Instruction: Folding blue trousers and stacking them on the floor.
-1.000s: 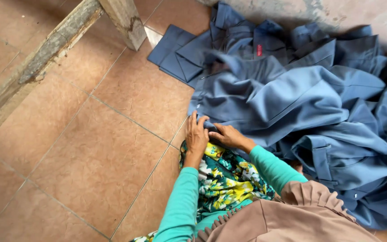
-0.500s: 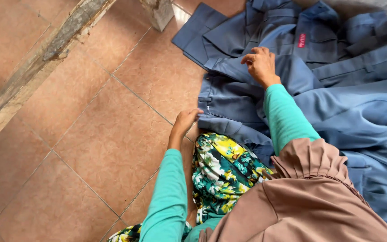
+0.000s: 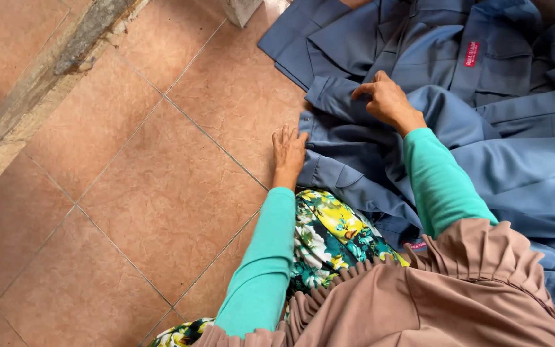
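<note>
Left hand: flat, fingers spread, pressing near edge of blue garment where cloth meets tiled floor. Right hand: fingers curled, pinching fold of same garment further in. Garment lies crumpled on floor among blue clothing pile.

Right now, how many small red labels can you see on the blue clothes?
2: one red label on the upper garment beyond the right hand, one by the floral skirt. Folds may hide more.
</note>
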